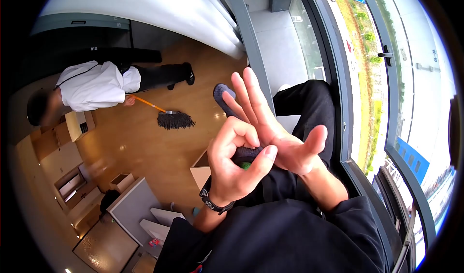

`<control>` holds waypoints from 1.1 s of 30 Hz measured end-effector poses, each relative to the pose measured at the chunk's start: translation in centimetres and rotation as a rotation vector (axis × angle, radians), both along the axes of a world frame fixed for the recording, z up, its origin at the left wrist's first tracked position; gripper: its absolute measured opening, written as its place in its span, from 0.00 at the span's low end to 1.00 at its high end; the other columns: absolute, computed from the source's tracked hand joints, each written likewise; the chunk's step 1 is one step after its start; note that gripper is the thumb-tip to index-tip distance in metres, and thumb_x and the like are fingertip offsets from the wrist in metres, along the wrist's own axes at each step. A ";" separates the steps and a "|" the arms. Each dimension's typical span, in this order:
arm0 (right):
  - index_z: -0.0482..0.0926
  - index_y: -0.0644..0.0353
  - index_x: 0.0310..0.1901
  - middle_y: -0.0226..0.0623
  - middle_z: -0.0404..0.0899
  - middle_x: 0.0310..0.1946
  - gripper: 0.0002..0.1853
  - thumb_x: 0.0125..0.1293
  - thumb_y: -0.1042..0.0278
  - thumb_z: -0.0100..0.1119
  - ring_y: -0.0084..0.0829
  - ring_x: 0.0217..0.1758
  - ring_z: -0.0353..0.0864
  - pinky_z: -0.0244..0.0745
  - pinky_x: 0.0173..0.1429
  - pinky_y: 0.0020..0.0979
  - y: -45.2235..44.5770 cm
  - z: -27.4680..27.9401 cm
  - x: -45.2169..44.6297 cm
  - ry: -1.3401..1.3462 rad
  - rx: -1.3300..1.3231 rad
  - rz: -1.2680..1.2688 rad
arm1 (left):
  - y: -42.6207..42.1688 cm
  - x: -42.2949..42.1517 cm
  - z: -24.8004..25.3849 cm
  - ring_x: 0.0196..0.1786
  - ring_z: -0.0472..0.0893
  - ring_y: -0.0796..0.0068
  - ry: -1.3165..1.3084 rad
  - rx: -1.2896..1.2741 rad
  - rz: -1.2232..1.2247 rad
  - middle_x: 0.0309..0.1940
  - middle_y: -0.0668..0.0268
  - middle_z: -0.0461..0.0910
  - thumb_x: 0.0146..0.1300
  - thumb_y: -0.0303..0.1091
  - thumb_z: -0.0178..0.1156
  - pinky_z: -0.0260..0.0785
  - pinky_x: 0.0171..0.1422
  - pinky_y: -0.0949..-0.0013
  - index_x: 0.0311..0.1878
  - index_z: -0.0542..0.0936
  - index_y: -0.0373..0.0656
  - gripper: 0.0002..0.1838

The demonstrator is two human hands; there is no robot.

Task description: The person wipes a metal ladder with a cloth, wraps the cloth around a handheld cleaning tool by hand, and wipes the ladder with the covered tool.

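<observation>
My left hand [234, 159], with a black band [212, 200] on its wrist, is curled, its index fingertip and thumb close to the heel of my right hand. In the gap between thumb and fingers a dark fuzzy thing [245, 154] with a green patch shows; I cannot tell whether the hand grips it. My right hand [275, 133] is open, palm towards me, its fingers stretched up and thumb out to the right. Behind its fingers a dark fuzzy rounded piece [223, 93] sticks out; whether both pieces are one thing is hidden.
My bent leg in black trousers [309, 113] is beside a framed window [340, 142] on the right. At the left, a person in a white shirt [94, 85] holds a mop [175, 119] with an orange handle over the wooden floor [145, 142]. Grey panels [133, 208] stand at lower left.
</observation>
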State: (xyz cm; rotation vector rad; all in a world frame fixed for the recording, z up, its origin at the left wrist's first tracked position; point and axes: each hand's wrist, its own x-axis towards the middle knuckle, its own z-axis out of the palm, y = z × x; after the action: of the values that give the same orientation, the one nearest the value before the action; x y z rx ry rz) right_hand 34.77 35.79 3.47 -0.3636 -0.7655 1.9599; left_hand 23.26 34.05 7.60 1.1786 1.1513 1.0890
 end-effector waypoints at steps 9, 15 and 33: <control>0.24 0.59 0.74 0.45 0.23 0.77 0.76 0.33 0.01 0.19 0.51 0.80 0.29 0.24 0.76 0.51 0.0 -0.3 0.4 -0.196 0.118 -0.014 | 0.3 0.0 0.0 0.27 0.68 0.89 0.077 -0.006 -0.132 0.25 0.71 0.73 0.54 0.23 0.64 0.58 0.33 0.80 0.32 0.66 0.41 0.14; 0.26 0.57 0.75 0.45 0.25 0.77 0.75 0.33 0.01 0.18 0.49 0.80 0.30 0.25 0.77 0.50 0.0 0.1 0.4 -0.190 0.067 -0.007 | 0.1 0.0 0.0 0.28 0.68 0.88 0.072 0.000 -0.108 0.25 0.71 0.72 0.50 0.22 0.64 0.59 0.33 0.80 0.32 0.66 0.41 0.14; 0.28 0.60 0.74 0.46 0.28 0.77 0.74 0.36 0.03 0.15 0.50 0.80 0.32 0.24 0.77 0.50 0.0 -0.2 -0.3 -0.080 0.128 -0.041 | 0.2 0.2 -0.6 0.16 0.73 0.72 0.320 0.418 -0.048 0.15 0.67 0.73 0.44 0.19 0.65 0.63 0.22 0.72 0.31 0.80 0.41 0.09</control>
State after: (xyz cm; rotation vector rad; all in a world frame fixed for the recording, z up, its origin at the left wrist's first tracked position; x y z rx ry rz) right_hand 34.48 35.74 3.26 -0.3795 -0.9234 1.8561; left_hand 23.49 34.28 7.01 1.7482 1.1585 1.1657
